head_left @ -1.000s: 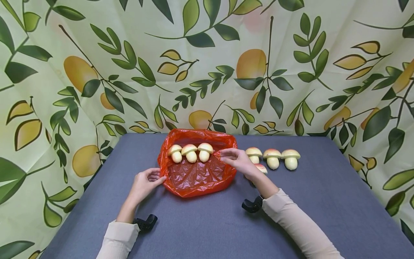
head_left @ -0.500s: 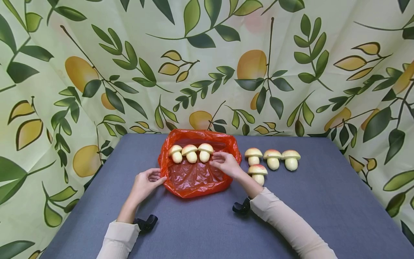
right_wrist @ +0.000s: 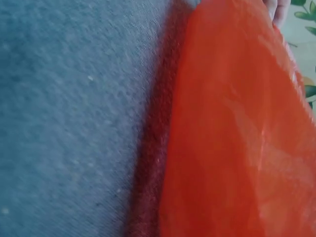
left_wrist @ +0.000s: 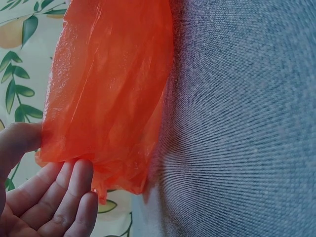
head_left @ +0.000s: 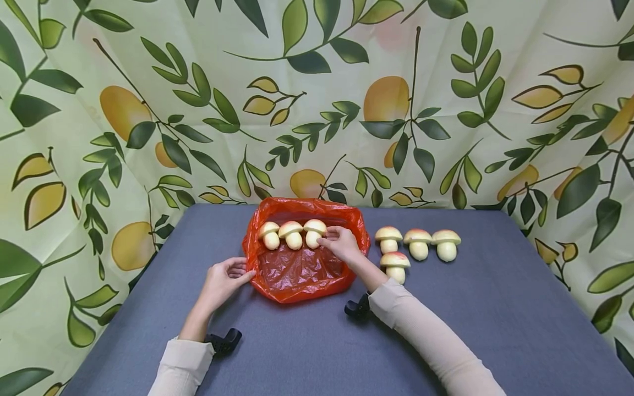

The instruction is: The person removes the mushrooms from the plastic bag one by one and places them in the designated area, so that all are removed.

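An orange-red plastic bag (head_left: 292, 291) lies with its mouth wide in the middle of the table, its rim turned outward. Inside, a row of three cream mushrooms with pinkish caps stretches along the back; the rightmost mushroom (head_left: 314, 230) is at my right hand (head_left: 342, 245). That hand reaches over the bag's right side, thumb at the stem and fingers beside the cap, pinching it. My left hand (head_left: 224, 280) holds the bag's left edge between thumb and fingers, as the left wrist view shows close up. Bag film (right_wrist: 232, 123) mostly hides the right hand in its wrist view.
Right of the bag, several more mushrooms stand on the grey-blue cloth: a back row with a middle mushroom (head_left: 417, 243), and a front mushroom (head_left: 394, 267) near my right forearm. A leaf-and-fruit patterned curtain (head_left: 317, 82) closes off the back and sides.
My right hand has moved from the bag's right rim leftward into the bag, up to the rightmost mushroom there. The left hand has kept its place on the bag's edge.
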Demonstrator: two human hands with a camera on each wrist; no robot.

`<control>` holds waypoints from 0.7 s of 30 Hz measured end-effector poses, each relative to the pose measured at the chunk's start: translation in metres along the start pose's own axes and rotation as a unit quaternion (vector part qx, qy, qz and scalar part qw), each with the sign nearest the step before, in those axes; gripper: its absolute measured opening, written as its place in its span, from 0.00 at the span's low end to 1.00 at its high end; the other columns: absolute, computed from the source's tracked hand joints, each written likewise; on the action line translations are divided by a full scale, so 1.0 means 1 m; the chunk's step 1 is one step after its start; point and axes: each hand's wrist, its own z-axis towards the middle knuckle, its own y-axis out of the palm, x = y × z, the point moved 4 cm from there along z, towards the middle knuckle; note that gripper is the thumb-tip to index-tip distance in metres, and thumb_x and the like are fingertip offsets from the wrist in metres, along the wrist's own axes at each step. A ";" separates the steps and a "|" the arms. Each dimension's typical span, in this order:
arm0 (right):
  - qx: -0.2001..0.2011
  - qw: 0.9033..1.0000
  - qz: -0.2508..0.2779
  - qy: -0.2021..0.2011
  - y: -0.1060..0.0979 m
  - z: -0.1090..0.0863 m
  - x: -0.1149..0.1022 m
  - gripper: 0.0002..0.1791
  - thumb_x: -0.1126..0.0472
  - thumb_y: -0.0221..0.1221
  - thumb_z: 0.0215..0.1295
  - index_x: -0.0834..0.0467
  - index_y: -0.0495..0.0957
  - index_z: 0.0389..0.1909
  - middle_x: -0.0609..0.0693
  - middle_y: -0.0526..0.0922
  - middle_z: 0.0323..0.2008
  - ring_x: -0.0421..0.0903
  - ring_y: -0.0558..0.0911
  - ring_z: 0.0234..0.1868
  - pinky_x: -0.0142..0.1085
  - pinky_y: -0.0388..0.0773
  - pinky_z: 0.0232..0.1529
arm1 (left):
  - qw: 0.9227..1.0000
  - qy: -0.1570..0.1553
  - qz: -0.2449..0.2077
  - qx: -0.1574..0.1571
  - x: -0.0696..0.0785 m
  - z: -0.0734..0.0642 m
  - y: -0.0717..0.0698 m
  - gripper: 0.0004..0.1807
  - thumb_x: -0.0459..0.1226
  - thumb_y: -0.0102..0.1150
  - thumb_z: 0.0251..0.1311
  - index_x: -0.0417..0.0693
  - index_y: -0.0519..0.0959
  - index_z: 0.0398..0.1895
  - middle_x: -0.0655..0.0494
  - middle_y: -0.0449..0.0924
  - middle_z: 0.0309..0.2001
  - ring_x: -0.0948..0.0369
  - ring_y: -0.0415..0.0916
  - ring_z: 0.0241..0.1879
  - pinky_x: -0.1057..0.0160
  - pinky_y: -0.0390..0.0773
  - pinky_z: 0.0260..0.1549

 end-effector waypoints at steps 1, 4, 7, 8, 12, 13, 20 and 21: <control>0.004 1.000 0.000 0.005 0.000 0.002 0.000 0.27 0.61 0.64 0.60 0.69 0.72 0.57 0.66 0.79 0.56 0.59 0.80 0.58 0.46 0.79 0.58 | 1.000 0.000 -0.001 0.000 0.000 0.000 0.000 0.19 0.34 0.68 0.54 0.30 0.80 0.47 0.37 0.85 0.38 0.67 0.80 0.32 0.75 0.80 0.35; 0.017 1.000 -0.004 0.023 0.000 0.007 0.001 0.28 0.59 0.65 0.59 0.69 0.73 0.57 0.65 0.79 0.56 0.58 0.79 0.59 0.46 0.78 0.60 | 1.000 -0.004 0.000 -0.002 0.000 0.000 0.000 0.19 0.34 0.68 0.55 0.31 0.79 0.47 0.37 0.84 0.38 0.66 0.81 0.33 0.75 0.80 0.34; 0.024 0.999 -0.006 0.036 0.000 0.013 0.002 0.29 0.58 0.66 0.59 0.69 0.72 0.58 0.65 0.79 0.57 0.57 0.78 0.60 0.46 0.77 0.61 | 1.000 -0.007 0.001 -0.002 0.001 -0.001 0.000 0.19 0.33 0.68 0.55 0.31 0.79 0.47 0.37 0.84 0.39 0.66 0.81 0.33 0.75 0.79 0.34; 0.025 0.999 -0.005 0.040 0.001 0.014 0.002 0.29 0.57 0.66 0.59 0.69 0.72 0.58 0.65 0.78 0.58 0.58 0.78 0.61 0.46 0.76 0.62 | 1.000 -0.008 0.002 -0.001 0.001 -0.001 -0.001 0.19 0.33 0.68 0.55 0.31 0.79 0.47 0.37 0.84 0.39 0.65 0.81 0.33 0.76 0.79 0.34; 0.024 0.999 0.005 0.046 0.002 0.020 0.003 0.32 0.56 0.66 0.59 0.69 0.70 0.60 0.66 0.77 0.59 0.58 0.77 0.61 0.47 0.75 0.63 | 1.000 -0.009 0.003 0.001 0.000 0.000 -0.001 0.18 0.33 0.67 0.55 0.31 0.79 0.47 0.37 0.84 0.39 0.65 0.81 0.33 0.76 0.79 0.34; 0.022 0.999 0.010 0.047 0.003 0.022 0.004 0.33 0.56 0.66 0.59 0.69 0.70 0.61 0.66 0.76 0.60 0.58 0.77 0.61 0.47 0.75 0.63 | 1.000 -0.009 0.004 0.001 0.000 0.000 -0.001 0.18 0.32 0.67 0.55 0.31 0.79 0.47 0.36 0.84 0.39 0.65 0.81 0.33 0.76 0.79 0.34; 0.016 0.998 0.028 0.053 0.009 0.032 0.010 0.36 0.55 0.67 0.58 0.68 0.67 0.63 0.65 0.75 0.61 0.58 0.77 0.61 0.47 0.75 0.63 | 1.000 -0.007 0.002 -0.001 0.000 0.000 -0.001 0.18 0.33 0.67 0.55 0.31 0.79 0.47 0.37 0.84 0.39 0.65 0.81 0.33 0.76 0.79 0.34; 0.018 0.998 0.034 0.054 0.009 0.034 0.012 0.37 0.55 0.67 0.58 0.69 0.67 0.63 0.65 0.75 0.62 0.58 0.77 0.61 0.47 0.75 0.63 | 1.000 -0.007 0.001 -0.001 0.000 0.000 -0.001 0.19 0.33 0.67 0.55 0.31 0.79 0.48 0.37 0.84 0.39 0.66 0.81 0.33 0.77 0.79 0.34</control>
